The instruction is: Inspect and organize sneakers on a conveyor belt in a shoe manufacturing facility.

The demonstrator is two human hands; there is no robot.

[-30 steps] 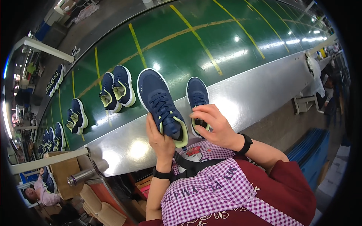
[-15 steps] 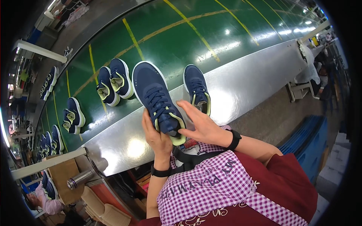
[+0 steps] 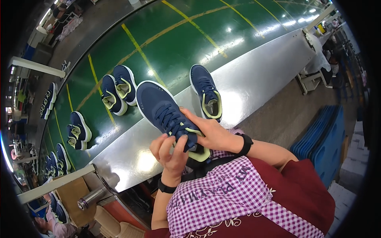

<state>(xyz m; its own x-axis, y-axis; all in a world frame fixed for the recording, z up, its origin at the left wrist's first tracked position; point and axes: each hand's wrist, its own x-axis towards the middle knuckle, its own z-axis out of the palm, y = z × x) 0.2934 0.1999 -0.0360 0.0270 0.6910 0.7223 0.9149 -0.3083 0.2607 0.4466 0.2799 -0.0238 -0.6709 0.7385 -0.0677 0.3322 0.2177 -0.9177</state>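
A navy sneaker (image 3: 156, 105) with a white sole and lime lining is held toe-away in front of my chest. My right hand (image 3: 214, 134) grips its right side near the collar, thumb by the opening. With curled fingers, my left hand (image 3: 171, 156) pinches at the tongue (image 3: 190, 141), which is pulled up from the opening. Exactly what the left fingertips grasp is partly hidden. A matching sneaker (image 3: 205, 89) stands just beyond my right hand, across the edge between the metal ledge and the green belt.
The metal ledge (image 3: 254, 79) borders a green conveyor belt (image 3: 170, 47) with yellow lines. A sneaker pair (image 3: 119, 89) sits on the belt to the left, with several more shoes farther along. Blue stacked pallets (image 3: 321, 139) stand at right; a white rail (image 3: 55, 184) crosses lower left.
My left hand has moved from the sneaker's left side to its tongue, fingers now curled. The tongue is lifted, and the held sneaker sits lower. Shoes on the belt's left appear slightly lower.
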